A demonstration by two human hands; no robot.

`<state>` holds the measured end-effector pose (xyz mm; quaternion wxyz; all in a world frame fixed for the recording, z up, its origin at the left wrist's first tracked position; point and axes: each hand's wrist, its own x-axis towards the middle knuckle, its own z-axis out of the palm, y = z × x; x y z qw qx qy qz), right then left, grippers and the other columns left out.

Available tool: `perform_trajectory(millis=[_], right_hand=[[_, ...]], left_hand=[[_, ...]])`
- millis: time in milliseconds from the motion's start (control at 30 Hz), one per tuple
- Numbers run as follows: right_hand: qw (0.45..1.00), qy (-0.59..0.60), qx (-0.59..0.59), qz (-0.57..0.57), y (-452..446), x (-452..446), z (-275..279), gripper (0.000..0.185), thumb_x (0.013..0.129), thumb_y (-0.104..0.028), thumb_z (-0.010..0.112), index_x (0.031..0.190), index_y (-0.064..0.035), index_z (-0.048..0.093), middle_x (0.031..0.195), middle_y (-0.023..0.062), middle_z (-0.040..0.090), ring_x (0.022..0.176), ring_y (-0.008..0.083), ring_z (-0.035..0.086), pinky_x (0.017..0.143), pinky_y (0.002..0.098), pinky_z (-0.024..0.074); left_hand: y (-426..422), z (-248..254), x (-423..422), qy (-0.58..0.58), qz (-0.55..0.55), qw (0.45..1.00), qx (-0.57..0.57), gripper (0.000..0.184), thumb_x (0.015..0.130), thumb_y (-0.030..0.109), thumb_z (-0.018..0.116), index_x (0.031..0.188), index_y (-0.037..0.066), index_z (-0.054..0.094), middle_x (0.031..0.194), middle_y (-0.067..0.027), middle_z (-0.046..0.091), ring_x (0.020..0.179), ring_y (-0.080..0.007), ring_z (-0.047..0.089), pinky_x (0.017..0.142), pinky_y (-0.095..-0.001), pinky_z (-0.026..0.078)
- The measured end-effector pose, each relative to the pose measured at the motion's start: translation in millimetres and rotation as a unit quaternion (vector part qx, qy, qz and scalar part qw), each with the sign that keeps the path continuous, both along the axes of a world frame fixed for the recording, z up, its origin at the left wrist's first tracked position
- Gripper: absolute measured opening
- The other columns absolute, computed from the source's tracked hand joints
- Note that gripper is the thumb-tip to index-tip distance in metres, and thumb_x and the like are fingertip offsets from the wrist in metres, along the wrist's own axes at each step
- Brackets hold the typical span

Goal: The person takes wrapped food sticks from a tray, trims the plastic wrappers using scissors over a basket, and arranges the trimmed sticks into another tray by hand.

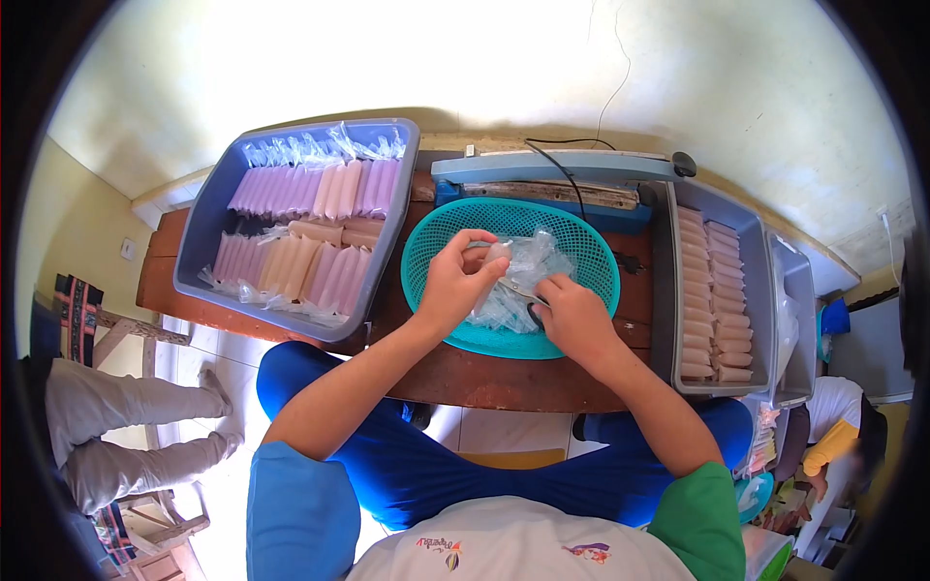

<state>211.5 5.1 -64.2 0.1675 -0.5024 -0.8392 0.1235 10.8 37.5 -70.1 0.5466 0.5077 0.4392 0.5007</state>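
My left hand (461, 281) is closed over the turquoise basket (417, 254). At its fingertips shows a pale, rounded end, which looks like a filled plastic tube (498, 253); most of it is hidden by the fingers. My right hand (577, 315) grips a pair of scissors (518, 289), the blades pointing left toward my left hand and a dark handle loop showing below the fingers. Beneath both hands, crumpled clear plastic scraps (518, 318) lie in the basket.
A grey bin (411, 184) of purple and tan filled tubes stands left. Another grey bin (765, 290) holds pale tubes at right. Behind the basket sits a blue heat sealer (552, 169) with a black cord. People are at the far left and lower right.
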Motion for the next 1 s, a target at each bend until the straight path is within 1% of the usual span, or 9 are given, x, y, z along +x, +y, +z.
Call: perform_trajectory(millis=[67, 133, 267, 333, 500, 600, 767, 900, 1000], right_hand=[[0.998, 0.066, -0.009, 0.000, 1, -3, 12, 0.019, 0.078, -0.008, 0.066, 0.095, -0.0003, 0.062, 0.092, 0.0171, 0.063, 0.074, 0.0313, 0.067, 0.065, 0.0397, 0.0545], [0.964, 0.242, -0.115, 0.005, 1, -3, 18, 0.029, 0.078, -0.010, 0.071, 0.104, -0.0017, 0.063, 0.096, 0.0171, 0.066, 0.076, 0.0268, 0.068, 0.066, 0.0348, 0.0542], [0.936, 0.321, -0.145, -0.029, -2, 4, 26, 0.032, 0.080, -0.009, 0.070, 0.110, -0.0008, 0.062, 0.097, 0.0145, 0.067, 0.077, 0.0193, 0.068, 0.067, 0.0283, 0.0529], [0.870, 0.431, -0.234, -0.052, -4, 11, 24, 0.031, 0.083, -0.010, 0.069, 0.111, -0.0003, 0.061, 0.093, 0.0104, 0.067, 0.076, 0.0139, 0.066, 0.067, 0.0249, 0.0514], [0.863, 0.413, -0.288, -0.043, -12, 27, 38, 0.035, 0.084, -0.009, 0.068, 0.116, -0.0008, 0.057, 0.097, 0.0093, 0.065, 0.085, 0.0134, 0.064, 0.074, 0.0262, 0.0509], [0.867, 0.398, -0.296, -0.040, -18, 44, 39, 0.036, 0.083, -0.012, 0.071, 0.115, -0.0017, 0.059, 0.095, 0.0095, 0.066, 0.087, 0.0141, 0.064, 0.076, 0.0277, 0.0503], [0.828, 0.416, -0.376, -0.012, -17, 78, 30, 0.040, 0.083, -0.011, 0.072, 0.118, -0.0020, 0.056, 0.103, 0.0095, 0.064, 0.093, 0.0152, 0.063, 0.084, 0.0296, 0.0501], [0.837, 0.382, -0.390, -0.010, -11, 105, 30, 0.038, 0.082, -0.008, 0.071, 0.116, 0.0005, 0.056, 0.100, 0.0088, 0.065, 0.093, 0.0142, 0.063, 0.083, 0.0288, 0.0502], [0.848, 0.358, -0.392, -0.012, -9, 129, 38, 0.036, 0.082, -0.005, 0.069, 0.114, 0.0022, 0.056, 0.096, 0.0086, 0.066, 0.090, 0.0141, 0.063, 0.080, 0.0286, 0.0509]], left_hand=[[-2, 1, 2, -0.046, -0.042, 0.998, 0.000, 0.027, 0.085, 0.013, 0.071, 0.107, 0.003, 0.059, 0.092, -0.0078, 0.070, 0.080, -0.0085, 0.063, 0.065, -0.0221, 0.047], [-6, 3, 3, -0.035, -0.066, 0.997, -0.007, 0.028, 0.085, 0.014, 0.070, 0.108, 0.002, 0.059, 0.093, -0.0075, 0.070, 0.081, -0.0085, 0.063, 0.066, -0.0220, 0.046], [-17, 10, 6, 0.005, -0.125, 0.991, -0.038, 0.032, 0.086, 0.015, 0.070, 0.112, 0.001, 0.060, 0.095, -0.0076, 0.069, 0.082, -0.0094, 0.062, 0.069, -0.0228, 0.048], [-21, 7, 11, -0.014, -0.130, 0.991, -0.028, 0.033, 0.085, 0.015, 0.071, 0.113, 0.001, 0.060, 0.096, -0.0080, 0.068, 0.082, -0.0103, 0.063, 0.071, -0.0241, 0.049], [-30, 14, 24, -0.039, -0.138, 0.989, -0.042, 0.036, 0.085, 0.015, 0.071, 0.116, -0.001, 0.059, 0.099, -0.0093, 0.067, 0.086, -0.0135, 0.064, 0.080, -0.0274, 0.051], [-30, 17, 37, -0.052, -0.145, 0.986, -0.066, 0.034, 0.087, 0.015, 0.069, 0.117, 0.000, 0.058, 0.110, -0.0095, 0.063, 0.106, -0.0172, 0.060, 0.091, -0.0323, 0.048], [-30, 18, 63, -0.277, -0.141, 0.941, -0.134, 0.033, 0.092, 0.008, 0.058, 0.124, 0.003, 0.050, 0.116, -0.0121, 0.059, 0.112, -0.0237, 0.059, 0.097, -0.0388, 0.048], [-30, 17, 84, -0.291, -0.154, 0.933, -0.146, 0.034, 0.093, 0.008, 0.058, 0.125, 0.003, 0.050, 0.117, -0.0131, 0.059, 0.112, -0.0234, 0.059, 0.096, -0.0378, 0.048], [-29, 18, 100, -0.183, -0.164, 0.963, -0.114, 0.035, 0.092, 0.007, 0.058, 0.126, 0.003, 0.050, 0.119, -0.0137, 0.059, 0.110, -0.0217, 0.059, 0.095, -0.0344, 0.048]])
